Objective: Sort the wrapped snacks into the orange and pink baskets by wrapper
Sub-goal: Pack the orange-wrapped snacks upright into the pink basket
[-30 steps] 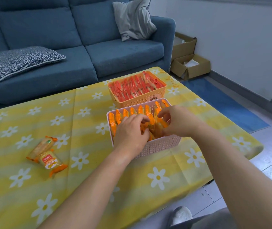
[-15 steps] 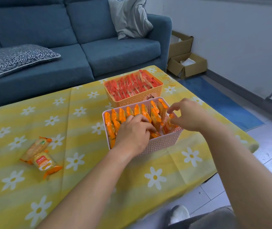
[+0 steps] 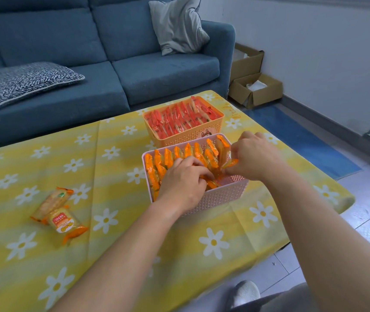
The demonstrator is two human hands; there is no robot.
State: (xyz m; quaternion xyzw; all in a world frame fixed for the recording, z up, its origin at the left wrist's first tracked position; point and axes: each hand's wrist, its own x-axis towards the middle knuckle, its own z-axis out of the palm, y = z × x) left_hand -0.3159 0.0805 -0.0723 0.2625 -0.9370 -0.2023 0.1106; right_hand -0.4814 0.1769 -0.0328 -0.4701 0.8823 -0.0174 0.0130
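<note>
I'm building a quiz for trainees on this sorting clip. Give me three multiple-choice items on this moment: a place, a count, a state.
1. Where does the orange basket stand?
A. Just behind the pink basket, toward the sofa.
B. On the floor.
C. On a cushion.

2. How many loose snacks lie on the tablecloth?
A. None.
B. Two.
C. Five.

3. What is the right hand doing?
A. Lying flat on the tablecloth.
B. Lifting the orange basket.
C. Pinching an orange-wrapped snack at the pink basket.

Answers: 1 A, its wall shows right behind the pink rim; 2 B, two packs lie together at the left; 3 C, thumb and fingers close on a wrapper end.
</note>
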